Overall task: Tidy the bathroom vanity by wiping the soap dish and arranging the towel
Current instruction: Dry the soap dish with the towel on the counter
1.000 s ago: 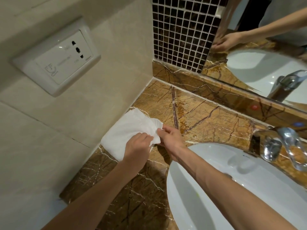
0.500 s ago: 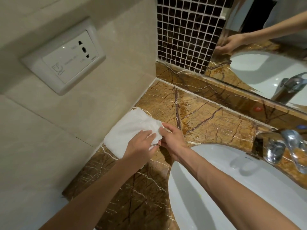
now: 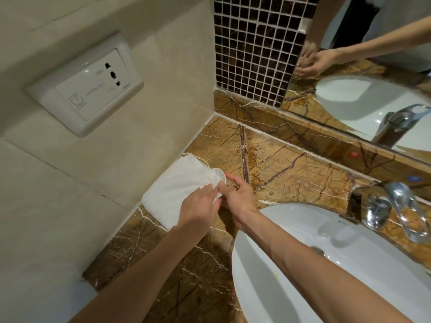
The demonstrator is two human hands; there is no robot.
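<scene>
A white folded towel (image 3: 177, 187) lies on the brown marble vanity top (image 3: 291, 173), pressed against the beige side wall. My left hand (image 3: 200, 206) rests flat on the towel's near right part, fingers spread. My right hand (image 3: 235, 194) pinches the towel's right edge, where the cloth bunches up between the two hands. No soap dish is in view.
A white basin (image 3: 326, 264) fills the lower right, with a chrome tap (image 3: 391, 206) behind it. A mirror (image 3: 373, 66) and dark mosaic tiles (image 3: 251, 47) stand at the back. A white wall socket (image 3: 93, 87) sits on the left wall. A wet patch shows beyond the towel.
Both hands stay on the towel's right edge with only small finger shifts. The towel's right edge has crept a little to the right and bunched more. The view moved slightly.
</scene>
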